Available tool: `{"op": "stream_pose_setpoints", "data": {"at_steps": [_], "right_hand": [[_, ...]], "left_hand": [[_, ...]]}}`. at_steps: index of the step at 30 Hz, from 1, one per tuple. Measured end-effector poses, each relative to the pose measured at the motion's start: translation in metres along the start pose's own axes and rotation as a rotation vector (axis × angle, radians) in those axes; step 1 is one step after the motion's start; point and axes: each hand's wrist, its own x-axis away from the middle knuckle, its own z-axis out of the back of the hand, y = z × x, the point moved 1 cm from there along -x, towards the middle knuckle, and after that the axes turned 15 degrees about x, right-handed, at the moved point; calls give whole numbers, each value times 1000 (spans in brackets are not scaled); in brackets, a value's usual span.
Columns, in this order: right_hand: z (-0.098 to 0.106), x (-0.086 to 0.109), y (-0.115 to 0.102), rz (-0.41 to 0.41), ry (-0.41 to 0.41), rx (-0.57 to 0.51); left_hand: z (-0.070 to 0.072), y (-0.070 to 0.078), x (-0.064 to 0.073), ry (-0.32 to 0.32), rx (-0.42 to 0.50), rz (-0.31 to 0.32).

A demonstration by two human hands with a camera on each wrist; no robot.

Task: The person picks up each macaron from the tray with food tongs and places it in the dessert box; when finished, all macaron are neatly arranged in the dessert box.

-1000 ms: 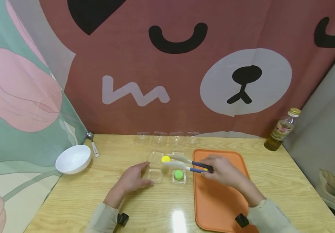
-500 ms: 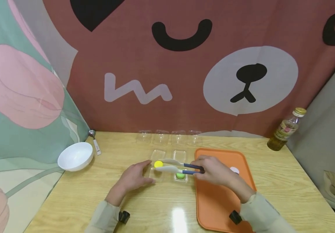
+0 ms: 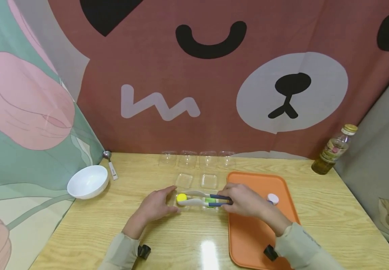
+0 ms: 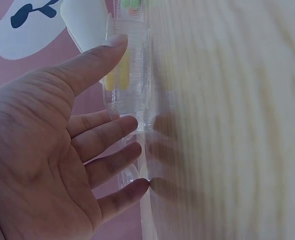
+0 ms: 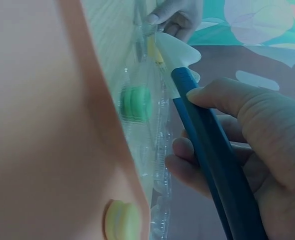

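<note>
My right hand (image 3: 246, 200) grips blue-handled tongs (image 3: 219, 196) with pale, flat ends. A yellow macaron (image 3: 181, 198) sits between the tong ends, inside the front left clear plastic box (image 4: 132, 102). Around that box my left hand (image 3: 155, 204) spreads its thumb and fingers, the thumb lying against the box wall in the left wrist view. A green macaron (image 5: 136, 103) rests in the clear box just to the right, partly covered by the tongs in the head view.
Two clear box bases (image 3: 209, 180) lie behind, with several clear lids (image 3: 187, 159) along the wall. The orange tray (image 3: 258, 240) bears a pale lilac macaron (image 3: 273, 198) and a yellow one (image 5: 121, 220). A white bowl (image 3: 88, 182), a spoon (image 3: 112, 168) and a bottle (image 3: 333, 152) stand farther out.
My right hand has moved left and toward me, bringing the yellow macaron down into the front left box. The left hand has stayed beside that box. The lilac macaron has come into view.
</note>
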Motion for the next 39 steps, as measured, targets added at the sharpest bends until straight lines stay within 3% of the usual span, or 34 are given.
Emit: {"op": "stream_pose_setpoints", "data": {"at_steps": [24,34,39], "right_hand": [[3,2,-10,-68,-50,1],[1,8,-3,-56,-5,-29],[7,17,5,-95,9,-70]], "left_hand": [[0,0,-1,9,-30,-11],[-1,0,1,5,-10,-18],[0,-3,4,-8,-3,-15]]}}
